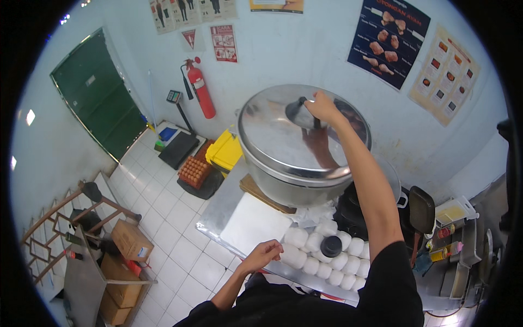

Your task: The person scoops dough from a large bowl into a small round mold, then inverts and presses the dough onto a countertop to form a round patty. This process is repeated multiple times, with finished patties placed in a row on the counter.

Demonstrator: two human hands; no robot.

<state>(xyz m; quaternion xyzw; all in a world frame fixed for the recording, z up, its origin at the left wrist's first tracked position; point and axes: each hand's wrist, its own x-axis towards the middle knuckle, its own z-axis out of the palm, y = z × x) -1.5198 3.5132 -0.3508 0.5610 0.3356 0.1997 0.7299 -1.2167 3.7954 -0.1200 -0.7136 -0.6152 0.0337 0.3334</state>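
A large metal pot [282, 190] stands on the steel table under a shiny domed lid [269, 135]. My right hand [322, 107] grips the lid's handle [302, 100], and the fingers hide part of it. Low over the table's front edge, my left hand [263, 255] has loosely curled fingers, with nothing visible in them. It is beside several rows of white rounded portions [311, 265], whose material I cannot tell. A small black cup-shaped piece [331, 246] rests on top of these portions. Left of them lies a flat white board or sheet [255, 222].
A wooden board [261, 194] lies by the pot's base. Dark cookware [422, 208] and bottles [439, 254] are at right. On the floor at left are a yellow bin [224, 149], egg trays [193, 171] and a platform scale [177, 150]. A fire extinguisher [201, 92] hangs on the wall.
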